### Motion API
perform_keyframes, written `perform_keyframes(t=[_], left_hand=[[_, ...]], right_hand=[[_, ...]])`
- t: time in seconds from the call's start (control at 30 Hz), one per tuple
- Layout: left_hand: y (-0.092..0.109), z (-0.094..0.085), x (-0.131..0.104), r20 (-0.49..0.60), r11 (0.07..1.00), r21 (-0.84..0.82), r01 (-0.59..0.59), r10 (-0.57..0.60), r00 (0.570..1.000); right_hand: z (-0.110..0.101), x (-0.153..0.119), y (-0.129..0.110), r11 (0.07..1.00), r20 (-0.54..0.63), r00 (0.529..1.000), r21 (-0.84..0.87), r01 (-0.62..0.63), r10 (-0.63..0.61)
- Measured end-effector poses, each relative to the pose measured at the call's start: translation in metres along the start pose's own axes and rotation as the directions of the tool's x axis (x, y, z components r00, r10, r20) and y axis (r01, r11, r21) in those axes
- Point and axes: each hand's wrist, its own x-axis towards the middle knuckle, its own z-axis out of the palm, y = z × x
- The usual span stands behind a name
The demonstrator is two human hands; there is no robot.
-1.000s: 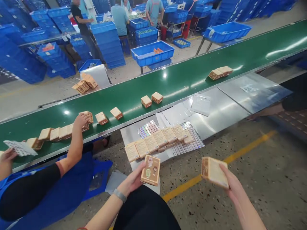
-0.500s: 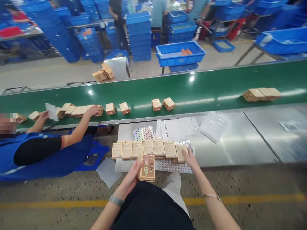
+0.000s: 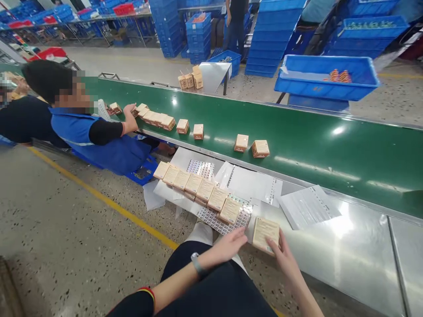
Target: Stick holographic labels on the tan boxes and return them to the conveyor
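Observation:
My right hand [image 3: 282,253] grips a small tan cardboard box [image 3: 266,231] by its right side, thumb on top, at the near edge of the metal table. My left hand [image 3: 231,244] holds nothing; its fingers stretch towards that box but stay a little apart from it. Beyond my left hand runs a slanting row of similar boxes [image 3: 194,184], printed text on their upper faces. The nearest box of the row [image 3: 229,210] rests on a sheet of small stickers [image 3: 216,221]. Another sticker sheet [image 3: 201,168] lies behind the row.
A green conveyor belt [image 3: 307,149] crosses behind the table, carrying loose boxes [image 3: 260,149]. White backing sheets [image 3: 254,185] and a clear plastic-like sheet [image 3: 309,207] lie on the metal table [image 3: 360,251]. A seated co-worker [image 3: 95,136] handles boxes at left. Blue bins [image 3: 327,83] stand beyond.
My left hand has let go of the box with printed figures. My right hand has left the row's end and grips a box further right. The view has swung left.

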Motion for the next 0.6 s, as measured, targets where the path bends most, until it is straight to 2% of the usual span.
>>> perform_keyframes(t=[0.07, 0.13, 0.27, 0.37, 0.43, 0.5, 0.57, 0.6], left_hand=[[-0.001, -0.025, 0.0, -0.041, 0.996, 0.007, 0.09, -0.089, 0.995], [0.002, -0.053, -0.002, -0.122, 0.991, -0.006, 0.132, -0.132, 0.984], [0.016, -0.099, -0.01, -0.296, 0.993, -0.054, 0.103, -0.115, 0.948], [0.024, -0.121, -0.016, -0.378, 0.993, -0.096, 0.075, -0.106, 0.92], [0.025, -0.131, -0.017, -0.409, 0.99, -0.13, 0.059, -0.107, 0.906], [0.022, -0.139, -0.016, -0.433, 0.984, -0.169, 0.05, -0.12, 0.894], [0.015, -0.145, -0.013, -0.455, 0.976, -0.211, 0.056, -0.149, 0.878], [0.011, -0.148, -0.012, -0.466, 0.97, -0.233, 0.064, -0.169, 0.869]], right_hand=[[-0.004, 0.026, 0.004, 1.0, -0.014, 1.0, -0.031, -0.006, 0.006], [0.004, 0.05, 0.012, 0.999, 0.01, 1.0, -0.052, -0.003, 0.003], [0.03, 0.078, 0.027, 0.991, 0.093, 0.996, -0.136, 0.003, 0.01], [0.033, 0.087, 0.025, 0.968, 0.084, 0.996, -0.249, -0.011, 0.033], [0.028, 0.095, 0.012, 0.947, 0.038, 0.999, -0.323, 0.002, 0.011], [0.03, 0.111, -0.012, 0.925, 0.003, 0.999, -0.378, 0.045, -0.047], [0.05, 0.134, -0.044, 0.906, 0.028, 0.994, -0.41, 0.109, -0.107], [0.067, 0.148, -0.062, 0.898, 0.064, 0.99, -0.416, 0.142, -0.127]])
